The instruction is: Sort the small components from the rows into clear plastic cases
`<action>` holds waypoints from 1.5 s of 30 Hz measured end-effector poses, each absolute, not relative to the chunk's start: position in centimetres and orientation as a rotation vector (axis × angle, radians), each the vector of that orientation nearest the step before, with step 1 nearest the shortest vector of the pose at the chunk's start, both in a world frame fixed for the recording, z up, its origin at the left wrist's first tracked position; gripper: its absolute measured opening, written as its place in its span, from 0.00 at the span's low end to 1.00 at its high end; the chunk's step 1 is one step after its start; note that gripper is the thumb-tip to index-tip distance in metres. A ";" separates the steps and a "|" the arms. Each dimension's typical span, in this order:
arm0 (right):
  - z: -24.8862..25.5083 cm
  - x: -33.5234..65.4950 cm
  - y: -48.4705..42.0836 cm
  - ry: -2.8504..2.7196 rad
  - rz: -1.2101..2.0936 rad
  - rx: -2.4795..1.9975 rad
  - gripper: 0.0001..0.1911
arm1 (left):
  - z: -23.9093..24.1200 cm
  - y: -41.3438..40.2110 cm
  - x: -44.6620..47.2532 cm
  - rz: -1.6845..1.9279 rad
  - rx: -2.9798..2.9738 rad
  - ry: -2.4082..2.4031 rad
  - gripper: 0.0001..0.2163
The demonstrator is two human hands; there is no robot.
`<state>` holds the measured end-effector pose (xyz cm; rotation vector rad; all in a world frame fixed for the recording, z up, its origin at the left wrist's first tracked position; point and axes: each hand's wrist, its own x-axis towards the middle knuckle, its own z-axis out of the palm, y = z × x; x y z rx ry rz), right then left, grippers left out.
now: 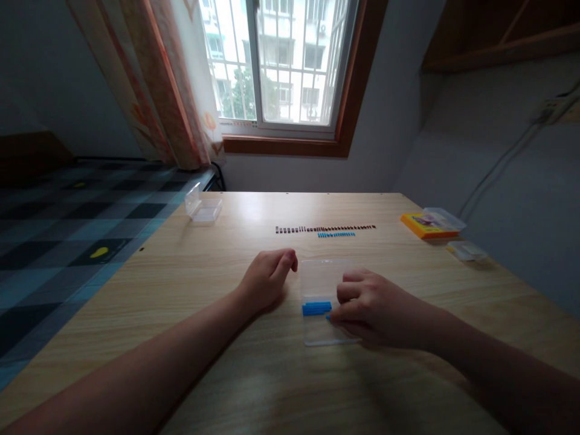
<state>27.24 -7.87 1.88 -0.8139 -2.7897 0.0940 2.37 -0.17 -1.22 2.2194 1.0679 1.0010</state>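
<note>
On the table a shallow clear plastic box [317, 278] lies in front of me. Inside it several blue sticks or strips [316, 308] sit side by side in a small block. My right hand [380, 305] reaches over the box from the right, thumb and forefinger pinched at a small blue piece [328, 316] just below that block. My left hand [272, 275] rests on the table by the box's left edge, its fingers curled closed; whatever they may hold is hidden. Beyond the box runs a long row of small dark pieces [326, 229], with a shorter row of small blue pieces [336, 234] just in front.
An opened clear case [205, 209] stands at the table's far left. Toward the right edge lie a yellow-orange box [426, 226], a clear lid [446, 219] and a small clear container [466, 251]. A bed [90, 223] adjoins the table on the left.
</note>
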 end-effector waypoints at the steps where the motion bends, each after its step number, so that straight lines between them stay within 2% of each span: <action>1: 1.8 27.3 -7.8 -2.785 0.088 -0.822 0.08 | -1.2 -0.2 2.4 1.002 2.220 1.065 0.23; 25: 1.8 27.3 -7.6 -2.710 0.005 -0.753 0.10 | -1.3 -0.3 2.3 0.992 2.234 1.062 0.23; 30: 1.7 28.1 -6.7 -2.360 -0.039 -0.652 0.06 | -1.2 -0.3 2.3 0.994 2.234 1.063 0.23; 35: -0.3 30.3 -3.4 -1.953 -0.057 -0.896 0.07 | -1.1 -0.2 2.3 0.992 2.245 1.055 0.23; 41: -3.5 32.3 0.8 -1.778 -0.046 -1.347 0.14 | -1.3 -0.1 2.2 1.000 2.254 1.054 0.22; 45: -5.0 32.7 2.0 -1.750 -0.038 -1.469 0.26 | -1.3 -0.1 2.1 1.005 2.257 1.052 0.22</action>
